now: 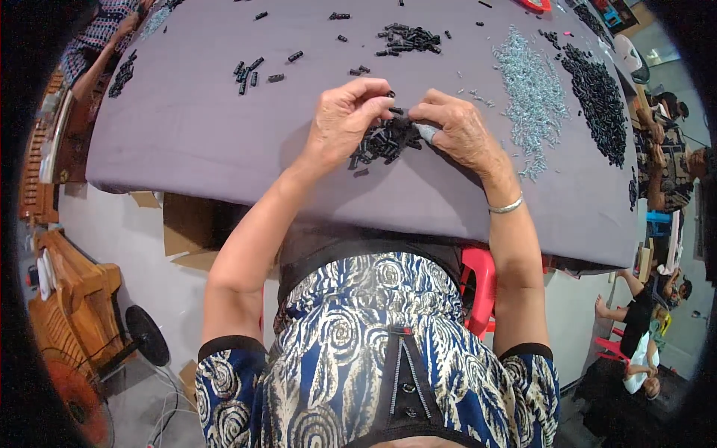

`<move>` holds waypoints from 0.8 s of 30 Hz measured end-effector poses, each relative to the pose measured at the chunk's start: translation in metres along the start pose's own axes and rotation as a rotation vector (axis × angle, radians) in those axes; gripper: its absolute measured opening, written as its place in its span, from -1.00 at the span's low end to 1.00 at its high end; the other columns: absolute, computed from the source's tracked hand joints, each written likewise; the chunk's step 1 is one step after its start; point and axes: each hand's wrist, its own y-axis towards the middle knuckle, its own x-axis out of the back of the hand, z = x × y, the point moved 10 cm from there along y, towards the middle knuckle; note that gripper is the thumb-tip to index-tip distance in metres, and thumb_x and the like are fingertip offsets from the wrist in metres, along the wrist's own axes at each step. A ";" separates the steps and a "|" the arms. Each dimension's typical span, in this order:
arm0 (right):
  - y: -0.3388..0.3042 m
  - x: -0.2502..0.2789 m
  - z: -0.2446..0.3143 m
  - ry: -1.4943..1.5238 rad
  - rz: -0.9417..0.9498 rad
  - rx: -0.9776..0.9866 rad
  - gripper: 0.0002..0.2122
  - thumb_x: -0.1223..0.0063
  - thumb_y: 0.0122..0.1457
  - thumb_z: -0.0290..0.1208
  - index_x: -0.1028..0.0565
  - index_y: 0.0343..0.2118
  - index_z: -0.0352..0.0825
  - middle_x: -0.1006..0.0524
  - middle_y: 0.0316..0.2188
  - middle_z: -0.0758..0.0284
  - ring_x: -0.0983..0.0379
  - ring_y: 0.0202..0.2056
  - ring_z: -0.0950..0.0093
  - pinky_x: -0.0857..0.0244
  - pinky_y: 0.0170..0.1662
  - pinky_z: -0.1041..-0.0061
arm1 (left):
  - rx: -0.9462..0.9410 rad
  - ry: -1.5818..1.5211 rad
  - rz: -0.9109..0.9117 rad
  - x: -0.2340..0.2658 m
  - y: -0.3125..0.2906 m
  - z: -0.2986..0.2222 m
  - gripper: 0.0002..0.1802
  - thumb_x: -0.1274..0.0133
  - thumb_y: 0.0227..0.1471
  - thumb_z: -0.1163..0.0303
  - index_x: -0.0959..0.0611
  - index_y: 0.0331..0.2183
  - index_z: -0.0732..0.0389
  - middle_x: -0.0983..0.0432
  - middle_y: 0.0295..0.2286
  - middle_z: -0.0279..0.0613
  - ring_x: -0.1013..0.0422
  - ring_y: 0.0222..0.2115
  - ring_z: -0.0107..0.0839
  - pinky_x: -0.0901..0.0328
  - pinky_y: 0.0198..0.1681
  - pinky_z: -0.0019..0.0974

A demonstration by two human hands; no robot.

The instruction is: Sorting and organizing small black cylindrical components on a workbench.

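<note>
Over a small heap of black plastic pieces (385, 147) my two hands work close together. My left hand (347, 116) is closed in a pinch, with a small black plastic piece (393, 110) at its fingertips. Just to the right, my right hand (457, 128) has its fingers bent together. Something pale grey (427, 133) shows by its thumb, and whether it is a wrapping or a held thing I cannot tell. What the right fingertips grip is hidden.
On the grey cloth-covered table (202, 127), silver screws (530, 97) form a long pile at right, beside a larger black heap (594, 101). More black pieces (409, 39) lie farther back. Another person's arm (97, 71) reaches in at the far left.
</note>
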 end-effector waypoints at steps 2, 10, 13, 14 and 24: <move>0.001 -0.001 0.002 -0.013 -0.010 0.014 -0.84 -0.07 -0.12 -0.57 -0.51 -0.39 -0.30 -0.42 -0.47 0.29 -0.40 -0.44 0.29 -0.29 -0.38 0.43 | 0.025 0.001 0.041 -0.005 -0.001 0.003 -0.82 -0.05 0.01 0.50 -0.58 -0.28 0.34 -0.51 -0.46 -0.30 -0.45 -0.47 -0.58 -0.34 -0.38 -0.55; -0.007 -0.001 -0.039 0.668 -0.098 -0.429 -0.95 -0.11 0.01 -0.55 -0.48 -0.44 -0.35 -0.50 -0.56 0.45 -0.33 -0.61 0.75 -0.25 -0.61 0.70 | 0.022 0.025 0.077 -0.014 -0.005 0.005 -0.82 -0.04 0.01 0.53 -0.59 -0.27 0.31 -0.52 -0.45 -0.30 -0.46 -0.46 -0.60 -0.36 -0.42 -0.54; -0.006 -0.010 -0.036 0.940 -0.113 -0.499 -0.94 -0.10 0.03 -0.55 -0.47 -0.42 -0.36 -0.49 -0.56 0.40 -0.35 -0.60 0.71 -0.27 -0.64 0.74 | 0.016 0.035 0.094 -0.015 -0.008 0.003 -0.82 -0.04 0.01 0.52 -0.59 -0.27 0.30 -0.51 -0.43 -0.32 -0.45 -0.44 -0.60 -0.36 -0.40 -0.53; -0.004 -0.010 -0.034 1.041 -0.133 -0.476 -0.94 -0.10 0.04 -0.56 -0.47 -0.41 -0.37 -0.49 -0.56 0.38 -0.36 -0.60 0.70 -0.28 -0.65 0.75 | 0.016 0.034 0.094 -0.016 -0.007 0.003 -0.82 -0.04 0.01 0.52 -0.59 -0.27 0.30 -0.51 -0.43 -0.32 -0.45 -0.44 -0.60 -0.36 -0.40 -0.53; -0.003 -0.007 -0.028 0.937 -0.119 -0.443 -0.95 -0.07 0.05 -0.58 -0.47 -0.41 -0.38 -0.47 -0.54 0.41 -0.34 -0.64 0.71 -0.24 -0.64 0.75 | -0.033 0.091 0.107 -0.021 -0.009 0.000 -0.80 -0.08 0.00 0.52 -0.59 -0.26 0.34 -0.49 -0.48 -0.33 -0.38 -0.48 -0.63 -0.31 -0.41 -0.54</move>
